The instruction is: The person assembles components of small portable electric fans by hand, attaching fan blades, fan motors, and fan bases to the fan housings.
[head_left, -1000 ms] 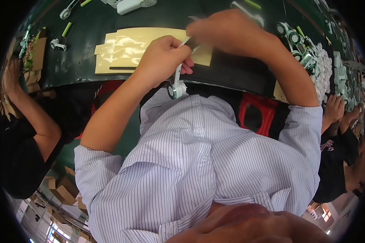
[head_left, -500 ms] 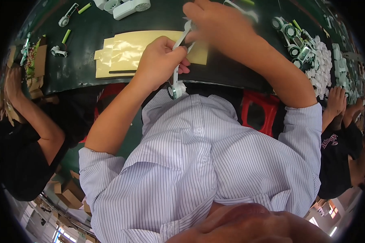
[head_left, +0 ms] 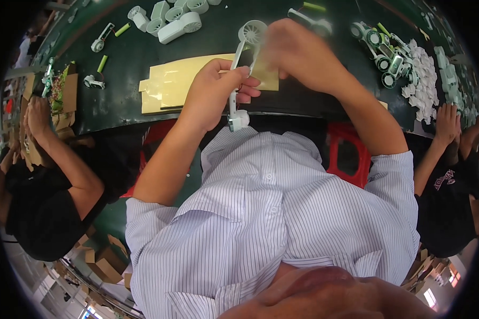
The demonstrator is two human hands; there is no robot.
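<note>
Left hand (head_left: 215, 93) clamps the stem of a small white handheld fan (head_left: 238, 80), held upright over the green table's (head_left: 127, 58) near edge. At one o'clock, the right hand (head_left: 298, 53) pinches beside the round fan head. Yellow sheets (head_left: 170, 85) lie beneath, at nine o'clock.

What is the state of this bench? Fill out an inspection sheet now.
Surface: dark green table.
Job's things: white handheld fan, round head up, held over the table edge.
Clutter: yellow cardboard sheets; white fan parts; assembled units; heap of small white pieces.
Grips: left hand around the fan's handle; right hand at its head, blurred.
Cables: nothing seen.
Surroundings: co-worker's hand on the right, another person's arm on the left, red stool.
</note>
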